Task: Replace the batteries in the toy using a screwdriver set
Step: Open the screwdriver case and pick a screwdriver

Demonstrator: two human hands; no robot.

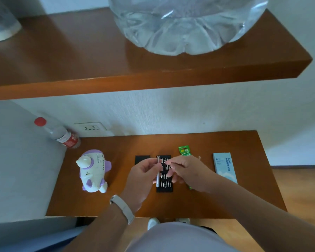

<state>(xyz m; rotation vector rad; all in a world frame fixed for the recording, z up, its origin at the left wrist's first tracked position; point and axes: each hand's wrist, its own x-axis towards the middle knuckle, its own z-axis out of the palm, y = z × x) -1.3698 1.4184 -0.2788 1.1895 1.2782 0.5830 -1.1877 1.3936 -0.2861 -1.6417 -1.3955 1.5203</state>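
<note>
A white and purple toy (93, 170) lies on the left of the low wooden table (216, 202). My left hand (144, 176) holds a slim silver screwdriver handle (158, 171) upright above the black bit tray (165, 186). Close beside it, my right hand (187, 170) has its fingertips pinched together near the handle's top; whether a bit is between them I cannot tell. A green battery pack (184, 150) lies behind my right hand. A black lid piece (141, 159) rests left of the tray.
A light blue screwdriver-set box (225, 167) lies at the right of the table. A clear bottle with a red cap (59, 133) leans in the back left corner by a wall socket (91, 127). A wooden shelf (153, 70) with a big water jug (185, 24) overhangs above.
</note>
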